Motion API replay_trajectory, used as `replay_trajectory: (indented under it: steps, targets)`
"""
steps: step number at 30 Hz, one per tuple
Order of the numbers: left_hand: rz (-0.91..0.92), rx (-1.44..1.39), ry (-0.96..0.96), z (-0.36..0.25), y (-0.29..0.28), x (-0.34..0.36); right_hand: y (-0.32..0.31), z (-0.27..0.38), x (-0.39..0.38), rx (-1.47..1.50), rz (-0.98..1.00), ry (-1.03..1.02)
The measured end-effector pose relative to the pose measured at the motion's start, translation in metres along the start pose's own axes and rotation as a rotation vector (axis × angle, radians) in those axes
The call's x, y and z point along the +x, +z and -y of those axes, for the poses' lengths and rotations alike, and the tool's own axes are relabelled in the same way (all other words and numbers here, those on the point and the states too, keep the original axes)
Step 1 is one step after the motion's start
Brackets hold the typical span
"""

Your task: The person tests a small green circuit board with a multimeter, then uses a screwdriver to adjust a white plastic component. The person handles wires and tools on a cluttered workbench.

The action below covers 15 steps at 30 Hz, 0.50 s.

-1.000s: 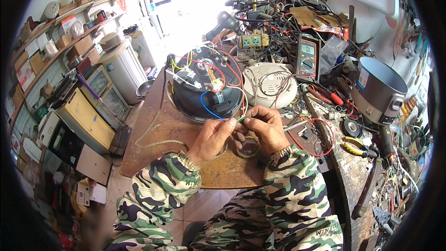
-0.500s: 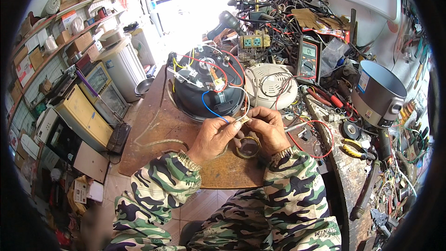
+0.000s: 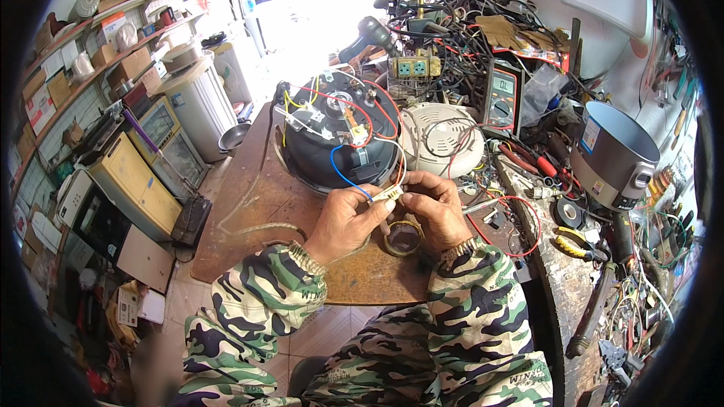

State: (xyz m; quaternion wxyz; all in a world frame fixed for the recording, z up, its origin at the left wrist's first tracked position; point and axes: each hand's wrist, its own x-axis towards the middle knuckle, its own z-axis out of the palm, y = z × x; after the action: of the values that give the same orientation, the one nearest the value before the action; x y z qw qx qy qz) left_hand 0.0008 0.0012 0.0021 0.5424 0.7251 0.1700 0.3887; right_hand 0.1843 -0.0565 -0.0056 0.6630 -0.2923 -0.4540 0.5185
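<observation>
Table [image 3: 234, 256] was worn, scuffed wood. Blue wire [image 3: 337, 173] had smooth plastic coating. Sleeves [image 3: 483, 301] were matt cloth; cream cover [image 3: 422, 160] looked matt plastic.

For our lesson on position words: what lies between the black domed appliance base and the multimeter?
The head view shows a round beige vented cover between the black domed appliance base and the multimeter.

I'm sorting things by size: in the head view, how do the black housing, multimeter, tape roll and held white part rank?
1. Black housing
2. Multimeter
3. Tape roll
4. White part, partly covered
</observation>
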Motion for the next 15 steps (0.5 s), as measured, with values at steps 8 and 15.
replay_trajectory:
  steps: [8,15]
  targets:
    - [-0.070,0.104,0.034,0.0035,0.0003,-0.0013,-0.0001,-0.0025,0.0015,-0.015,-0.010,0.024]
    - [-0.051,0.208,0.064,0.0081,-0.0023,-0.0028,0.0001,-0.0053,0.0018,0.012,-0.033,0.024]
